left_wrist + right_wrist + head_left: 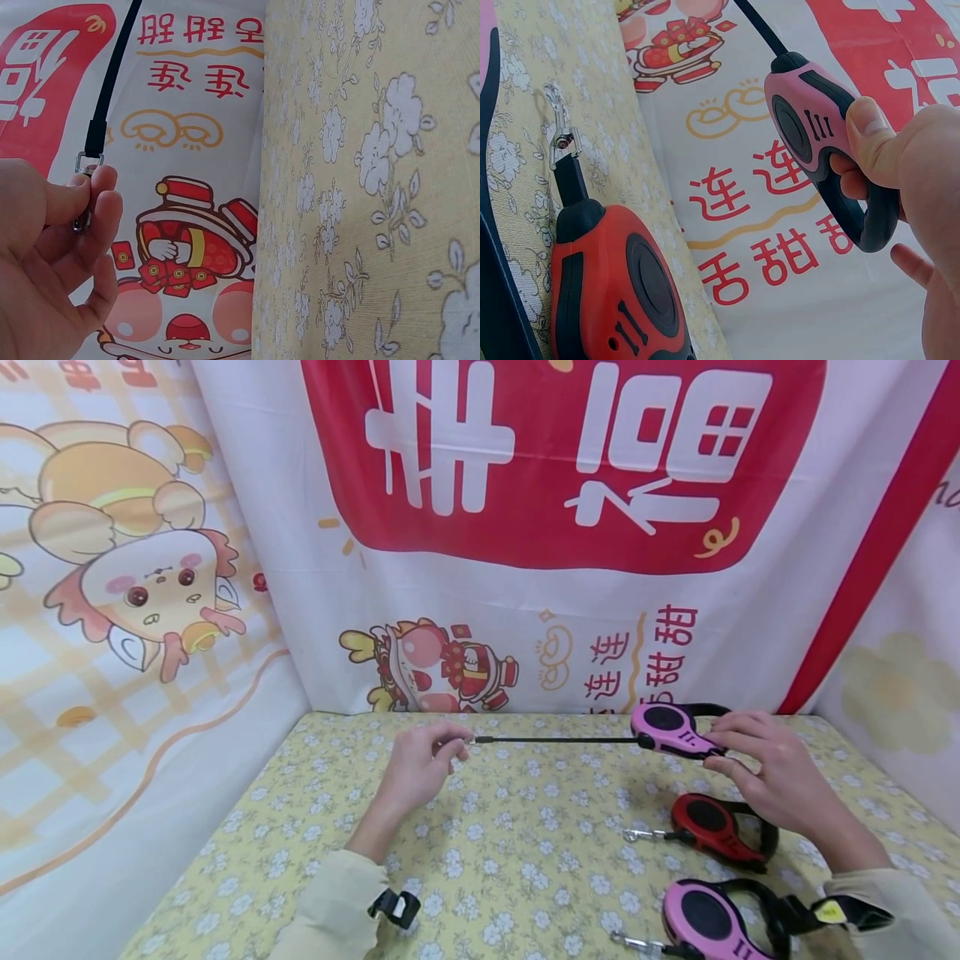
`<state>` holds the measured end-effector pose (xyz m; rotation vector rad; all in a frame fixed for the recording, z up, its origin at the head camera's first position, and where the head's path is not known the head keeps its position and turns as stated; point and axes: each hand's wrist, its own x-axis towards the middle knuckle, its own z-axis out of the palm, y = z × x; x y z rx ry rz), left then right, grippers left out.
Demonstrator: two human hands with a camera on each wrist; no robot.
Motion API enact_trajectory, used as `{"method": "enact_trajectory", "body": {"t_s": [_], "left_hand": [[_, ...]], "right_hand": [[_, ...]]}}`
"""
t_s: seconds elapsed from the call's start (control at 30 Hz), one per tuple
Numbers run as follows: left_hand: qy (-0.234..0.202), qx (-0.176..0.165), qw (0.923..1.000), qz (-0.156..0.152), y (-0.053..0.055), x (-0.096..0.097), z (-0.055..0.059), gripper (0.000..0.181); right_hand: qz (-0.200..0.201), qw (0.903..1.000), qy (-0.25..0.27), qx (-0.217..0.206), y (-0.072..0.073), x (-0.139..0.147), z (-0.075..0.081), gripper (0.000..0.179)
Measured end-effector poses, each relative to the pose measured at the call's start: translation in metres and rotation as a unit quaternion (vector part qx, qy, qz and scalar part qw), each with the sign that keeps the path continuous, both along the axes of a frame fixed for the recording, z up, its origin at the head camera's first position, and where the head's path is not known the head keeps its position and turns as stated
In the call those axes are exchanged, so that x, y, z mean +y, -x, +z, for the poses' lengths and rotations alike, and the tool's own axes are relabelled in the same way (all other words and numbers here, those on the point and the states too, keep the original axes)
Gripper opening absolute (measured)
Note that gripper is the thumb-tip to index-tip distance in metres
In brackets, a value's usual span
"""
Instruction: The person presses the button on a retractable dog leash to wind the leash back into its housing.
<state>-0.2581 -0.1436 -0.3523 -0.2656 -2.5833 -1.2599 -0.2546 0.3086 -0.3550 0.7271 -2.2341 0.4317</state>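
Note:
A pink retractable dog leash (651, 718) with a black handle is raised near the table's back edge, in my right hand (776, 768). In the right wrist view, that hand's thumb and fingers (870, 124) grip it where the pink casing meets the handle loop. Its black strap (562, 740) runs out taut and level to my left hand (420, 768). The left thumb and forefinger pinch the metal clip (82, 222) at the strap's end, as the left wrist view shows. The clip is partly hidden by the fingers.
A red retractable leash (705, 822) lies at the table's right, its metal clip pointing left. Nearer me lies another pink leash (701, 917), cut off by the frame. A flowered yellow cloth (510, 852) covers the table; printed hangings (525, 543) stand behind and beside it.

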Motion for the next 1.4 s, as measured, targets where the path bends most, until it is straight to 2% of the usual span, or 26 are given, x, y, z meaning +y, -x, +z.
{"method": "enact_trajectory", "body": {"t_s": [0.27,0.47,0.87,1.07,1.4], "left_hand": [[0.002,-0.019,0.9998,-0.001,0.0006,0.0031,-0.0008,0.019],[0.005,-0.014,0.9999,-0.002,0.0002,0.0043,-0.0006,0.017],[0.009,-0.002,0.9998,-0.017,0.0016,0.0065,0.0011,0.016],[0.018,-0.001,0.9998,-0.012,0.0019,0.0056,0.0015,0.015],[0.03,0.007,0.9995,-0.01,-0.0004,0.0018,0.0006,0.017]], "right_hand": [[-0.011,0.9999,-0.003,-0.012,-0.002,0.0009,0.0001,0.039],[-0.01,0.9998,-0.002,-0.015,-0.0027,0.0015,-0.0001,0.04],[0.003,1.0,0.0,0.007,-0.0012,0.004,-0.0008,0.04],[0.012,0.9998,-0.001,0.014,-0.0008,0.002,0.0,0.041],[0.007,0.9999,-0.008,-0.012,-0.0008,-0.0039,-0.0005,0.039]]}}
